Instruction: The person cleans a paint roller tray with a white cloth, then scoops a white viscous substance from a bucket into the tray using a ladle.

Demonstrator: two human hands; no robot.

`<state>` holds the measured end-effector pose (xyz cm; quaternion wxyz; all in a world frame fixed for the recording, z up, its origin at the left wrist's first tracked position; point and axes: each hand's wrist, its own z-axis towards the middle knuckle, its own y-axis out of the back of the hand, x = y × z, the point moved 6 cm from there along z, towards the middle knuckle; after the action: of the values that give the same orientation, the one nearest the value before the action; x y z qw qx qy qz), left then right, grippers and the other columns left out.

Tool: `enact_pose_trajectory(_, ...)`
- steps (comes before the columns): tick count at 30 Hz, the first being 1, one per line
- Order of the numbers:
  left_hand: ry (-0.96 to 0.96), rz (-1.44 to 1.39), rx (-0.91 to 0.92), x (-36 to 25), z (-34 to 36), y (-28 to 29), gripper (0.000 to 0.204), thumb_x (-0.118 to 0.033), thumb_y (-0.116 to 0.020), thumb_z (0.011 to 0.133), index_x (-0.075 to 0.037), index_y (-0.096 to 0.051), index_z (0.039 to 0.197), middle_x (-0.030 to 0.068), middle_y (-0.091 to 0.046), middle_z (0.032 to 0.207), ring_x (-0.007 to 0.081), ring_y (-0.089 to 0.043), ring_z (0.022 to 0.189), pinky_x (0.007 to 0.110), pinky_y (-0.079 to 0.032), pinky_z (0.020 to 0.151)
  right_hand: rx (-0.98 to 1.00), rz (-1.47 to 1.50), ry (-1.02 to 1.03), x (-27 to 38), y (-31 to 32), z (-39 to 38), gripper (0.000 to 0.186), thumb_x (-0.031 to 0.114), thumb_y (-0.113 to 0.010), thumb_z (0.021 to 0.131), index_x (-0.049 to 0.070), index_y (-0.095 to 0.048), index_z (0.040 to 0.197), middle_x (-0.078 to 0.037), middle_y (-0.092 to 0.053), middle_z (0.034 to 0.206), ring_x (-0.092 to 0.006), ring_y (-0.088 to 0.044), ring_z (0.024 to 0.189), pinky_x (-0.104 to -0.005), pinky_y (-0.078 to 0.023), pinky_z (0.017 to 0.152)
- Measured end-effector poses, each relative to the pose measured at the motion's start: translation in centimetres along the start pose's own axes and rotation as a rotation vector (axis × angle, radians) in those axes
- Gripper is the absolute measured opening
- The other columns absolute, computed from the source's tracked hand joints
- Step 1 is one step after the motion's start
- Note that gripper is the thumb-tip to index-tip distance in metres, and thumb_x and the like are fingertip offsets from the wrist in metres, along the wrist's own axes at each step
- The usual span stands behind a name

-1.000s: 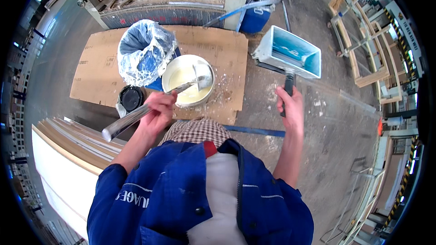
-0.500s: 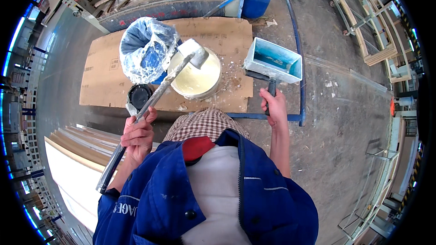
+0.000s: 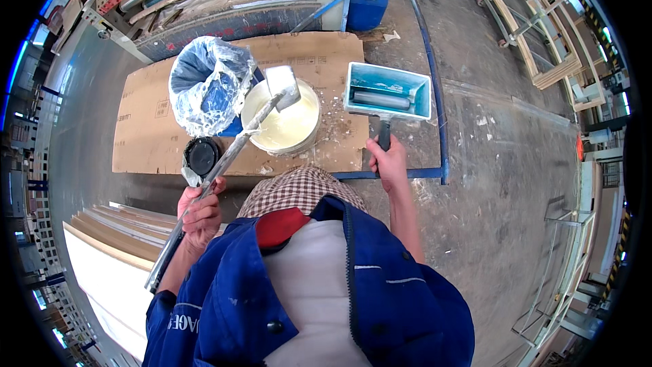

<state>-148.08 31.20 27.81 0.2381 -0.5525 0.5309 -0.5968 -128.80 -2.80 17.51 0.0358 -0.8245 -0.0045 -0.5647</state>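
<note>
Our left hand point(image 3: 201, 212) grips the long ladle point(image 3: 224, 163), its wet cup above the paint bucket point(image 3: 282, 122); it could drip on the cardboard point(image 3: 146, 122). Our right hand point(image 3: 387, 162) holds the roller point(image 3: 382, 100) in the tray point(image 3: 388, 90), which could tip.

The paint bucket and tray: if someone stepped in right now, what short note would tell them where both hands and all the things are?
Left hand: closed round a long metal stirring paddle; its coated blade is lifted out above the paint bucket.
Right hand: closed on the dark handle of the roller, which lies in the blue tray.
Bucket: open, full of cream paint, on the cardboard sheet; its black lid lies beside it, next to a bin lined with a plastic bag.
Done: lid off, paddle coated with paint.
Left: the tray shows no cream paint; white boards lie at the left.
</note>
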Motion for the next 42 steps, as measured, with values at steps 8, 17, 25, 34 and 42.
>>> enact_pose_trajectory(8, 0.14, 0.882, -0.476, -3.1, -2.5, 0.6, 0.035, -0.013, -0.047, 0.092, 0.003, -0.047, 0.123, 0.0063, -0.048, 0.059, 0.0156, -0.047, 0.039, 0.028, -0.039, 0.031, 0.011, -0.058, 0.084, -1.0, 0.2, -0.7, 0.02, 0.015, -0.072, 0.09, 0.004, -0.056, 0.093, 0.0, -0.054, 0.061, -0.0069, -0.05, 0.045, -0.0229, -0.038, 0.04)
enact_pose_trajectory(17, 0.114, 1.905, -0.885, -5.7, -4.3, -0.4, 0.035, 0.002, -0.059, 0.077, 0.003, -0.05, 0.111, 0.0048, -0.053, 0.063, 0.0139, -0.053, 0.045, 0.028, -0.044, 0.041, -0.006, -0.081, 0.054, -1.8, 0.2, -0.4, 0.02, 0.015, -0.072, 0.089, 0.003, -0.056, 0.091, -0.001, -0.055, 0.06, -0.0079, -0.051, 0.044, -0.024, -0.039, 0.04)
enact_pose_trajectory(25, -0.175, 1.88, -0.868, -5.1, -7.0, -0.5, 0.035, 0.003, -0.059, 0.079, 0.005, -0.052, 0.113, 0.0028, -0.05, 0.064, 0.0121, -0.052, 0.044, 0.027, -0.042, 0.04, -0.002, -0.029, 0.03, -2.8, -0.5, 1.1, 0.017, 0.013, -0.07, 0.09, 0.005, -0.056, 0.092, -0.001, -0.055, 0.061, -0.008, -0.051, 0.046, -0.0226, -0.038, 0.04)
enact_pose_trajectory(34, -0.456, 1.815, -0.972, -5.6, -12.0, -4.4, 0.037, 0.001, -0.06, 0.08, 0.005, -0.052, 0.116, 0.0026, -0.051, 0.06, 0.0116, -0.05, 0.041, 0.025, -0.039, 0.038, 0.082, -0.02, -0.023, -4.3, -2.7, 3.4, 0.016, 0.014, -0.069, 0.091, 0.005, -0.056, 0.092, 0.0, -0.056, 0.066, -0.0084, -0.049, 0.046, -0.0242, -0.039, 0.042)
enact_pose_trajectory(42, -0.542, 2.004, -1.302, -9.1, -14.8, -9.6, 0.029, -0.003, -0.061, 0.082, 0.005, -0.058, 0.11, 0.0004, -0.05, 0.057, 0.0102, -0.05, 0.041, 0.025, -0.039, 0.039, 0.131, -0.019, -0.021, -4.2, -5.4, 4.6, 0.016, 0.013, -0.07, 0.089, 0.003, -0.058, 0.09, -0.002, -0.056, 0.065, -0.0099, -0.054, 0.048, -0.0248, -0.042, 0.042)
